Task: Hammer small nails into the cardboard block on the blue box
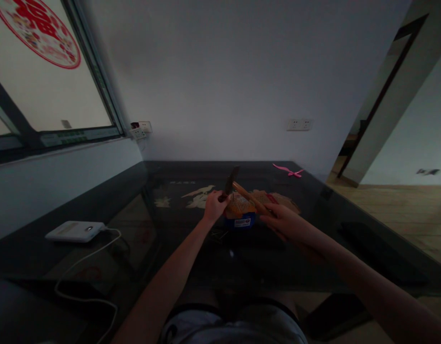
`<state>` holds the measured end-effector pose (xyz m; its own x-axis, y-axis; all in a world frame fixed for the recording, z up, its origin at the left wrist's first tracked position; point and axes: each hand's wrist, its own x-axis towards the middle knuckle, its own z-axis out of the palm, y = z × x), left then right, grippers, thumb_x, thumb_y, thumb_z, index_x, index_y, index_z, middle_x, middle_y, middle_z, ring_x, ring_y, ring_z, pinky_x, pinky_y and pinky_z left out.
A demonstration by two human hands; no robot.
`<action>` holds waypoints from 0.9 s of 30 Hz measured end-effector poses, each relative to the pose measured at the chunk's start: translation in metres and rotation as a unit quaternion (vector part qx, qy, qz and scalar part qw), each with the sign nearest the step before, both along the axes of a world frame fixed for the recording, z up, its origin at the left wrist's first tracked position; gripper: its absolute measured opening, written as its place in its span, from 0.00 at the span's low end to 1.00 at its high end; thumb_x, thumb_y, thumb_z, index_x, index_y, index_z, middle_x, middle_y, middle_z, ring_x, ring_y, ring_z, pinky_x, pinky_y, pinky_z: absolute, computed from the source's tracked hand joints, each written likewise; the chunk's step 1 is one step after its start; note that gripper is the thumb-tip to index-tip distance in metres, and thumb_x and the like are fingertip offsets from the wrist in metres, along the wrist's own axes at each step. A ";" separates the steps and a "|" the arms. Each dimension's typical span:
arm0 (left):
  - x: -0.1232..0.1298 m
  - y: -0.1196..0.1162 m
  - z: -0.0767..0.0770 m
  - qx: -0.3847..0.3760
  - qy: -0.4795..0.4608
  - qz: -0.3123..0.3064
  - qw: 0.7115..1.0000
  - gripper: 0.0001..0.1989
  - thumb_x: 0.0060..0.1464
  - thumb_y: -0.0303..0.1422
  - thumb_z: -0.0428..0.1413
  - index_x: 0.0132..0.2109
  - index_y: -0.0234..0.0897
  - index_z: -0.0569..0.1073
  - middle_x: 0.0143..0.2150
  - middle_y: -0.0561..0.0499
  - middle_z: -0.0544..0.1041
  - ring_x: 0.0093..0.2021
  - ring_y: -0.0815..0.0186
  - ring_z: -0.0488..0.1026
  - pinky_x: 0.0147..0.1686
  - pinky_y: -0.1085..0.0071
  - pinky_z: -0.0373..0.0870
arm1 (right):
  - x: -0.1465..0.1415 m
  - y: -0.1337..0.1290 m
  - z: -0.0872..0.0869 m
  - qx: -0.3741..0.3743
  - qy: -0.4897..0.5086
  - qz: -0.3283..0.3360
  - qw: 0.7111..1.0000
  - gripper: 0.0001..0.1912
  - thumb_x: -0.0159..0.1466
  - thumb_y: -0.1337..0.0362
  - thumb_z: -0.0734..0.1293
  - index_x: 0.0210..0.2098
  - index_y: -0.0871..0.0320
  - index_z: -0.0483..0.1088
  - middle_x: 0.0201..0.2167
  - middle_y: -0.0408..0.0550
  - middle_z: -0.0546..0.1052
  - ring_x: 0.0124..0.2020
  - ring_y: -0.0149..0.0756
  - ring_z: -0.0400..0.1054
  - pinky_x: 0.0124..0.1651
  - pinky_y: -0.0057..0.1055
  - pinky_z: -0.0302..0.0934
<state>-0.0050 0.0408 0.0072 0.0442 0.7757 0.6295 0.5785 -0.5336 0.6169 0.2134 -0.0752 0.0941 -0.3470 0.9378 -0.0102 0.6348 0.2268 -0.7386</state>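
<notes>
My right hand [283,220] is wrapped round the wooden handle of a hammer [247,193], whose dark head is raised at the far end. My left hand [216,205] is closed, fingertips pinched beside the hammer head; what they hold, if anything, is hidden. Just below the hammer, a brown block-like piece [238,206] rests on a blue box [244,220] with a white label. Behind and to the right lies a flat brown sheet or bag [276,199] with a red mark. Several thin, nail-like pieces [219,234] lie in front of the box.
The dark, glossy table [163,258] reaches back to the wall. At left lies a white power bank [76,231] with a white cable [80,263]. A pink ribbon [290,172] lies at the back right, and a long black object [380,251] near the right edge.
</notes>
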 end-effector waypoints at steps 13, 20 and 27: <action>0.000 -0.001 0.002 0.015 0.019 -0.001 1.000 0.04 0.48 0.31 0.57 0.29 0.34 0.75 0.26 0.50 0.73 0.29 0.68 0.71 0.32 0.72 0.68 | 0.000 -0.004 0.003 -0.018 -0.006 -0.003 1.000 0.04 0.62 0.64 0.58 0.32 0.58 0.58 0.17 0.35 0.62 0.11 0.22 0.57 0.12 0.20 0.50; 0.000 0.003 -0.002 0.008 0.012 -0.007 1.000 0.06 0.49 0.32 0.56 0.30 0.33 0.75 0.27 0.50 0.73 0.29 0.68 0.70 0.32 0.72 0.68 | 0.001 -0.005 0.005 -0.001 0.002 0.001 1.000 0.04 0.61 0.64 0.58 0.33 0.58 0.59 0.17 0.36 0.62 0.11 0.23 0.57 0.12 0.21 0.50; 0.000 0.003 -0.003 -0.001 -0.001 -0.012 1.000 0.05 0.49 0.31 0.57 0.30 0.33 0.75 0.28 0.49 0.73 0.28 0.69 0.71 0.32 0.72 0.69 | 0.000 -0.006 0.005 -0.009 -0.013 -0.006 1.000 0.04 0.61 0.64 0.58 0.34 0.59 0.60 0.16 0.36 0.62 0.11 0.24 0.57 0.13 0.21 0.49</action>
